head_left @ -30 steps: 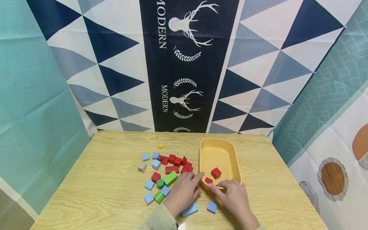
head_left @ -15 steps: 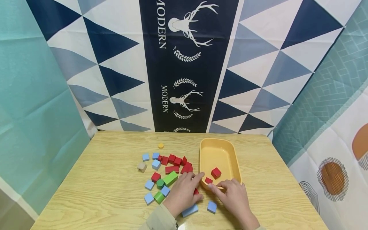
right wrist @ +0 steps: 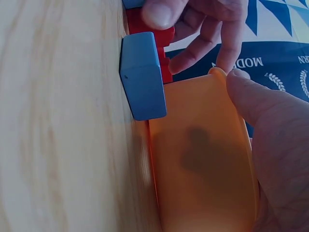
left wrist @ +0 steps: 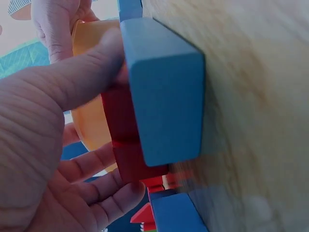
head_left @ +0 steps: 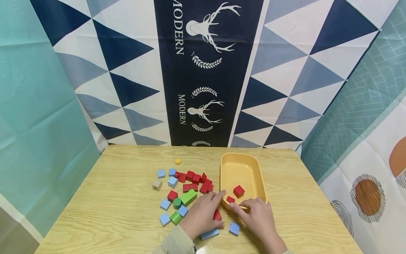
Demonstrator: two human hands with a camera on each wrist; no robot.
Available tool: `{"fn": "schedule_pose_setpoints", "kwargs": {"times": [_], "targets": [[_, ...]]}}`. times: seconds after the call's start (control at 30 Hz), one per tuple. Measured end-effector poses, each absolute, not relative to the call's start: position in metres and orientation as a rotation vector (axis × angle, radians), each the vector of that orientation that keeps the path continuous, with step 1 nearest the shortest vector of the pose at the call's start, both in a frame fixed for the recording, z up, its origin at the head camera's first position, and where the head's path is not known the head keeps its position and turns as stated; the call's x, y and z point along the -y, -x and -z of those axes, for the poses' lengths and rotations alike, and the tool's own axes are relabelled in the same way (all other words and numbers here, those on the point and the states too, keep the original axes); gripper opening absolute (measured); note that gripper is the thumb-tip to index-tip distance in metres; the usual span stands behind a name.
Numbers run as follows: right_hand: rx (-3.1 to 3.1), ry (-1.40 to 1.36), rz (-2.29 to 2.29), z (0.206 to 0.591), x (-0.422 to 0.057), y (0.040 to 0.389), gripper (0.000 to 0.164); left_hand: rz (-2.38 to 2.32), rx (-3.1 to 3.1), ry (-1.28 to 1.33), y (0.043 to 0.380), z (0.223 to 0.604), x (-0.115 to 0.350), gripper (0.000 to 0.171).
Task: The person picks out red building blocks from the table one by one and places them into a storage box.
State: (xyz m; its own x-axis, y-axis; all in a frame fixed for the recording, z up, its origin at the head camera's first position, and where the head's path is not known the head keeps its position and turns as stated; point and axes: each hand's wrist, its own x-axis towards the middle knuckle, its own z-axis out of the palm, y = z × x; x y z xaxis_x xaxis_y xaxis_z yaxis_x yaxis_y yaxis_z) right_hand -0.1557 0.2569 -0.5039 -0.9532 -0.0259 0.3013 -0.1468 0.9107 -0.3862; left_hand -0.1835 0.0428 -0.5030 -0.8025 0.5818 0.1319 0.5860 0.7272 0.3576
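My left hand [head_left: 203, 213] is left of the yellow plastic tray [head_left: 260, 176], its thumb spread from the fingers. Between thumb and fingers on the table is a red block [head_left: 217, 214]. In the left wrist view the red block [left wrist: 140, 162] lies close to the fingers, behind a blue block [left wrist: 169, 106]; whether the fingers touch it is unclear. My right hand [head_left: 257, 218] grips the tray's near rim, thumb at the left and fingers over the edge. In the right wrist view the thumb [right wrist: 241, 89] rests at the tray's rim. Two red blocks [head_left: 238, 191] lie inside the tray.
Left of the tray lie several red blocks [head_left: 190, 187], a green block [head_left: 189, 197], a green cylinder [head_left: 177, 203], blue blocks [head_left: 165, 219] and a beige cube [head_left: 157, 184]. Nearer me are a long blue block [head_left: 210, 234] and a blue block [head_left: 234, 229]. A yellow disc [head_left: 178, 161] lies farther back.
My left thumb has moved away from the fingers, toward me, and a red block that was hidden now shows beside it. My right hand and the tray have stayed put.
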Motion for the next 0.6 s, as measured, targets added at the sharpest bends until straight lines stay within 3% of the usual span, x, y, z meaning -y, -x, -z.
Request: {"fn": "schedule_pose_setpoints", "kwargs": {"times": [0.23,0.4,0.6], "targets": [[2.761,-0.154,-0.592,0.505,-0.257,0.155,0.039,0.77,2.83,0.921,0.188,0.49,-0.035,0.086],[2.759,-0.15,-0.585,0.505,-0.256,0.155,0.04,0.958,2.627,0.806,0.192,0.468,-0.032,0.097],[2.781,-0.135,-0.59,0.504,-0.257,0.156,0.043,1.136,2.485,0.895,0.196,0.456,-0.044,0.101]]}}
